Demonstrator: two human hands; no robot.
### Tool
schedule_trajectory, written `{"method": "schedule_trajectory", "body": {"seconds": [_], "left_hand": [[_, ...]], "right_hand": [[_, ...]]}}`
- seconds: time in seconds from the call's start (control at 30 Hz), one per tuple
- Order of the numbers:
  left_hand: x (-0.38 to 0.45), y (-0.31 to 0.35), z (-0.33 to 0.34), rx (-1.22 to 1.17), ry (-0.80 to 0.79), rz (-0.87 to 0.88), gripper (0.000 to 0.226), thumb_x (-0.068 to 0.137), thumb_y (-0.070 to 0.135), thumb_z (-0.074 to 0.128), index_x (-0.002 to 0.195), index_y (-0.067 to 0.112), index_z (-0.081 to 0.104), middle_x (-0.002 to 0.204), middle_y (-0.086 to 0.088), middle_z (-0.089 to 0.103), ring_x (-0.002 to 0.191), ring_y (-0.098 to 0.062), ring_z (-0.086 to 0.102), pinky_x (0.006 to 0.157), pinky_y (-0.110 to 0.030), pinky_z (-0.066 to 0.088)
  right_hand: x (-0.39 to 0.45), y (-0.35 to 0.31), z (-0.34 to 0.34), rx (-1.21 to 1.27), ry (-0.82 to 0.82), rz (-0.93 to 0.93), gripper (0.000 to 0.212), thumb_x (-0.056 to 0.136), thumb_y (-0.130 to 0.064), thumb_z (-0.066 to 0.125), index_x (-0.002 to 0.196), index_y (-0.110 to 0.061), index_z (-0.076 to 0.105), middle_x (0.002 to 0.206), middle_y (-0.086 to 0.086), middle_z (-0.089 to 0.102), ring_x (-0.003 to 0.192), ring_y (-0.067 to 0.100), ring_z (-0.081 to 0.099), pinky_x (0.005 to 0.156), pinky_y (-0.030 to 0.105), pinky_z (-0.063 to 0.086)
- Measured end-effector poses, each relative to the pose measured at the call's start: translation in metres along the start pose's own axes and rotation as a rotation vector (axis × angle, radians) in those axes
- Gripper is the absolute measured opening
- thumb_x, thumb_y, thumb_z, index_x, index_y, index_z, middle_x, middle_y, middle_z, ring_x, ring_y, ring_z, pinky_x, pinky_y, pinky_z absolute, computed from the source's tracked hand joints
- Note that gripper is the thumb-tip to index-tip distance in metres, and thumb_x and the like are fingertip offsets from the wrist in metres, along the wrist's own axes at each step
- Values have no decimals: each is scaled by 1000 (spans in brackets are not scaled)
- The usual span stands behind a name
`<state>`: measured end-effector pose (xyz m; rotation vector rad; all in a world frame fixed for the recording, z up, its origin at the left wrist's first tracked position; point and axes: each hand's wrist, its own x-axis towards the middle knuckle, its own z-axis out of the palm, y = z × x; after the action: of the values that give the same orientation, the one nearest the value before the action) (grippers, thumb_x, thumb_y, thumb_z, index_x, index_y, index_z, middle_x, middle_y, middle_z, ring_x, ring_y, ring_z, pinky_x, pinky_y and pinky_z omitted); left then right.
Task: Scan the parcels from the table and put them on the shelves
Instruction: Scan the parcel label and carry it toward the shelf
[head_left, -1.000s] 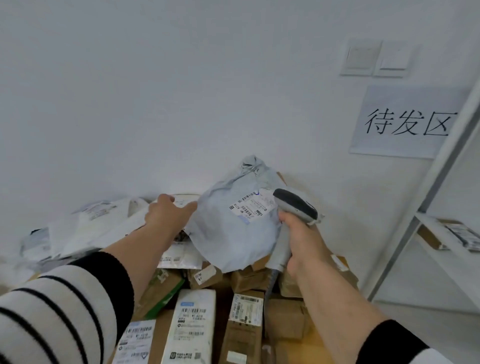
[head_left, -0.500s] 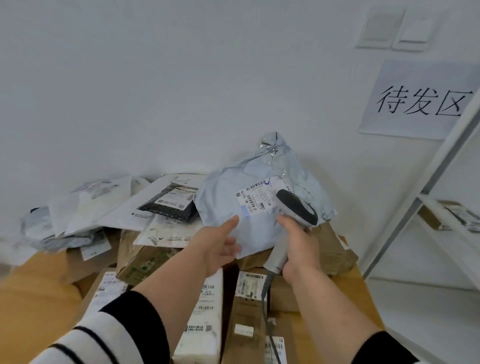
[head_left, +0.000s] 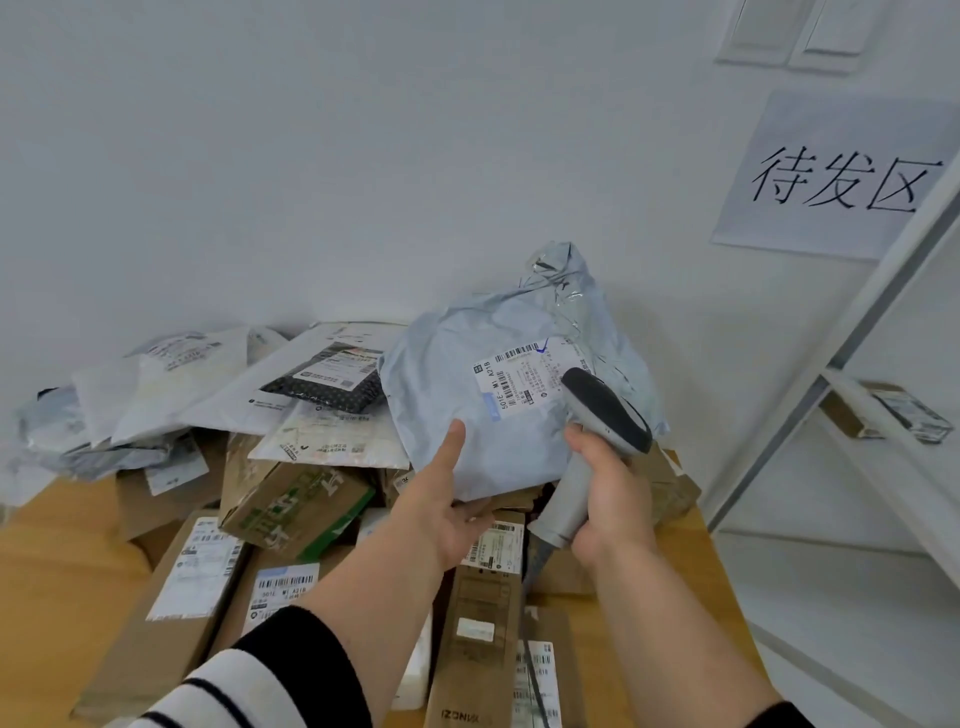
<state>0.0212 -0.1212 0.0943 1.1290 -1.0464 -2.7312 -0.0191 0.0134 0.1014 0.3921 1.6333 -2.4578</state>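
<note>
A crumpled grey poly-bag parcel (head_left: 467, 400) stands tilted on top of the pile, its white barcode label (head_left: 519, 379) facing me. My left hand (head_left: 441, 499) holds its lower edge, thumb on the front and fingers underneath. My right hand (head_left: 613, 493) grips the handle of a grey barcode scanner (head_left: 602, 410). The scanner's dark head sits just right of the label and covers its corner. Several other parcels lie on the wooden table (head_left: 52, 571): brown cartons, white and grey mailers, and a black dotted pouch (head_left: 327, 384).
A white shelf unit (head_left: 883, 431) stands at the right, with a labelled flat box (head_left: 904, 410) on one shelf. A paper sign (head_left: 831, 176) hangs on the white wall behind the pile. The scanner's cable runs down over the cartons.
My left hand left the bag's upper left edge, came down and took its lower edge. The scanner stayed near the label. The view shifted left and down.
</note>
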Motion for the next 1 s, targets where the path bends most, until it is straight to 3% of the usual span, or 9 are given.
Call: {"method": "schedule_trajectory", "body": {"seconds": [0.1,0.2,0.3,0.4,0.7,1.0], "left_hand": [[6,1,-5,-31,-29,2,51,78,23,82,121,15,57,113,-12,69,101,-32,68,96,-47,52],[9,1,-4,-38,-15,7,42,82,5,76,120,11,59,110,-13,70,99,-31,67,75,-42,57],[11,2,-2,-91,13,77,30,87,-4,67,109,14,59,111,-13,68,102,-34,66,71,-45,57],[17,2,-4,-138,-8,138,31,90,-6,63,105,21,60,116,-12,67,106,-36,65,75,-50,58],[31,-3,-8,-108,-32,253,37,91,-2,64,117,23,60,122,-9,66,109,-35,64,79,-50,59],[32,-3,-8,-69,-38,300,42,92,1,64,127,22,57,118,-7,69,104,-31,67,81,-48,59]], "right_hand": [[-1,1,-12,-82,-38,-38,26,79,-14,80,103,-18,70,105,9,74,102,29,69,97,52,53],[1,1,-20,-215,-44,-42,20,81,-14,78,98,-18,70,101,8,74,101,30,69,97,55,53],[0,1,-27,-280,-75,6,20,84,-16,76,101,-12,68,103,12,71,97,30,68,83,46,60],[-8,-3,-32,-373,-88,-1,24,83,-22,77,102,-10,66,93,11,70,80,22,67,64,33,57],[-25,-27,-25,-514,-183,-224,9,86,-16,74,83,-21,67,63,0,63,63,15,60,53,22,51],[-29,-29,-23,-629,-251,-316,17,86,-9,68,82,5,61,61,10,54,60,17,53,49,13,47]]}}
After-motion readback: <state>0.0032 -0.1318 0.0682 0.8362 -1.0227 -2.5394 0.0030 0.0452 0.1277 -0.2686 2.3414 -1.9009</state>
